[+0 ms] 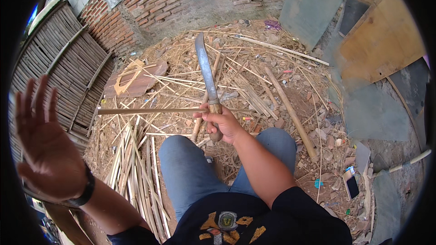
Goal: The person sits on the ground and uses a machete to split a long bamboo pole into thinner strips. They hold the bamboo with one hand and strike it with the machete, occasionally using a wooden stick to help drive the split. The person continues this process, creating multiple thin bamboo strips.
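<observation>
My right hand point(221, 123) is wrapped round the wooden handle of a machete point(207, 70). The long, slightly curved steel blade points up and away from me. A thin bamboo strip point(150, 111) runs level to the left from the same hand, at the fingers beside the handle; how they grip it is partly hidden. At the far left my left hand point(52, 154) is raised, palm showing and fingers spread, holding nothing. A dark band circles that wrist.
Split bamboo strips point(131, 163) lie piled left of my knees. A bamboo pole point(290, 112) lies on the littered ground to the right, with a phone point(351, 184) farther right. A bamboo fence point(54, 59), a brick wall point(159, 7) and leaning boards point(381, 41) surround the spot.
</observation>
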The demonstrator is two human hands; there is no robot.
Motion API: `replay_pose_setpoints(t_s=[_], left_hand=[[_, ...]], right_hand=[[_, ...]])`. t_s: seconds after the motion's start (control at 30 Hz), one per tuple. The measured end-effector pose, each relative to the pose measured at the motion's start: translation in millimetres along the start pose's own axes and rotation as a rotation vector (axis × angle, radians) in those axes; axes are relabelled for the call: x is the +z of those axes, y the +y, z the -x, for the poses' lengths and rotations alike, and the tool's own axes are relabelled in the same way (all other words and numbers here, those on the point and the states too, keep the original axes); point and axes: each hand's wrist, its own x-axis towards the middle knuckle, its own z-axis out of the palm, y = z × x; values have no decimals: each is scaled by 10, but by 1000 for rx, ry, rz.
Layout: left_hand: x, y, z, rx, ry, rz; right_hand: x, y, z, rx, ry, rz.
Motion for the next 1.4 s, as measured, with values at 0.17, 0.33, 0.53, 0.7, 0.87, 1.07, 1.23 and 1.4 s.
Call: replay_pose_setpoints(t_s=[0.17, 0.33, 0.53, 0.7, 0.87, 1.07, 1.23, 1.4], left_hand=[[770, -847, 594, -159, 330, -455], [556, -904, 698, -186, 342, 301], [441, -1064, 793, -126, 395, 672], [904, -1143, 1121, -105, 353, 568], [858, -1033, 1029, -118, 321, 665], [170, -1062, 551, -227, 519, 513], [230, -1142, 454, -241, 608, 395], [-226, -1010, 194, -289, 735, -7]], right_hand=[[-19, 6, -26, 40, -27, 21], [-24, 76, -143, 101, -58, -23], [-17, -17, -65, 155, -44, 116], [4, -51, 93, 167, -45, 196], [-53, -73, 138, 132, 11, 202], [-218, -280, 229, 123, 288, 552], [-97, 142, 34, 97, 241, 862], [387, 522, -119, -196, 7, 1075]])
